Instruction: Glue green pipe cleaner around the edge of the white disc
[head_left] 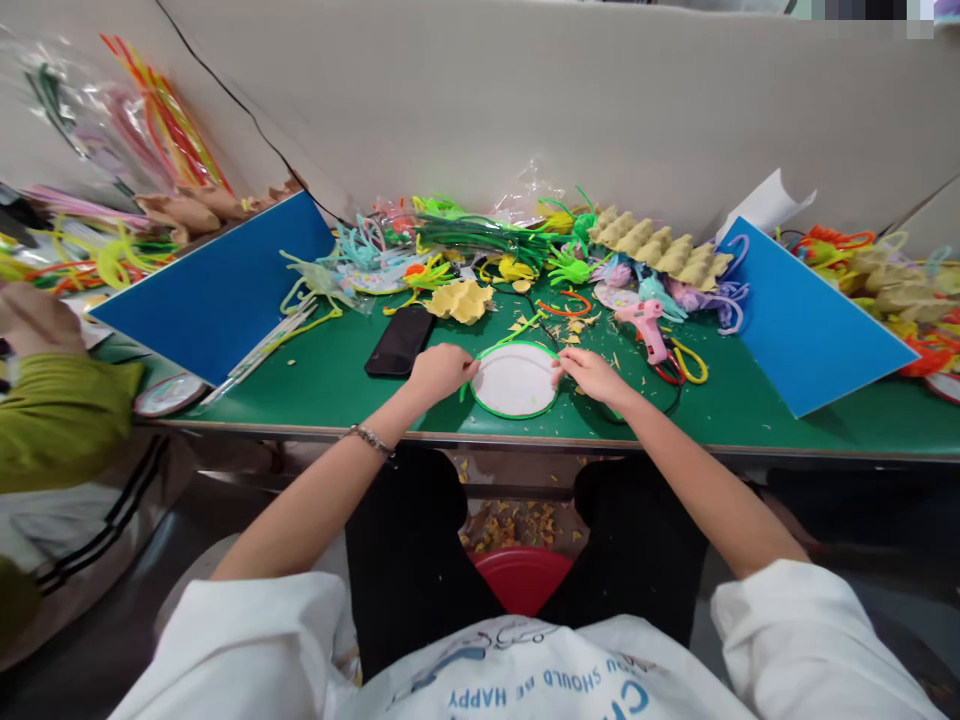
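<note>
A white round paper plate (516,382) lies near the front edge of the green table, with a green pipe cleaner (517,414) running around its rim. At its left side, my left hand (444,370) is closed in a pinch on the rim, and a loose green end hangs by the fingertips. My right hand (594,377) pinches the opposite side of the rim. Another green strand sticks up behind the plate. A black phone (400,340) lies beyond my left hand, and a pink glue gun (646,328) rests behind my right hand.
Blue dividers stand at left (225,285) and right (810,320). Pipe-cleaner figures, a yellowish egg carton (660,246) and a cut carton piece (460,301) crowd the back. Scraps litter the table (360,410). A red bin (525,578) sits below; a co-worker's green sleeve (67,415) is at left.
</note>
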